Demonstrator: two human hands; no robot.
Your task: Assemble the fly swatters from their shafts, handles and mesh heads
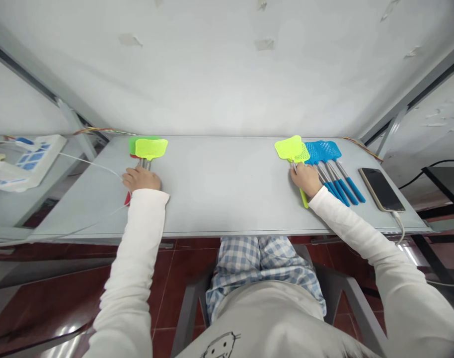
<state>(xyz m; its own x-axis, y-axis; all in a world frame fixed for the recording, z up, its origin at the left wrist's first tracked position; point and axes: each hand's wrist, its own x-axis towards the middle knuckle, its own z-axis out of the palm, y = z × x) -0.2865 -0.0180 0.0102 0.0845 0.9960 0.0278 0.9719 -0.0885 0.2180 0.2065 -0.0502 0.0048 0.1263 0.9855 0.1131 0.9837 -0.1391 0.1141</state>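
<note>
On the left of the table, my left hand (142, 179) is closed palm-down over the metal shaft of a yellow-green fly swatter (151, 148). Under that swatter's head lies a green fly swatter (132, 146), and a bit of red shows too; a red handle (127, 199) sticks out by my wrist. My right hand (306, 178) grips another yellow-green fly swatter (286, 147) by its shaft, its handle (304, 198) pointing toward me. A second yellow-green head (305, 155) shows partly beneath it. Several blue fly swatters (333, 149) lie overlapping just to the right.
A phone (382, 189) with a white charging cable (400, 226) lies at the table's right end. On the left side stands a white power strip (33, 161), and a white cord (91, 163) runs across the table (219, 189). A white wall (219, 89) rises behind.
</note>
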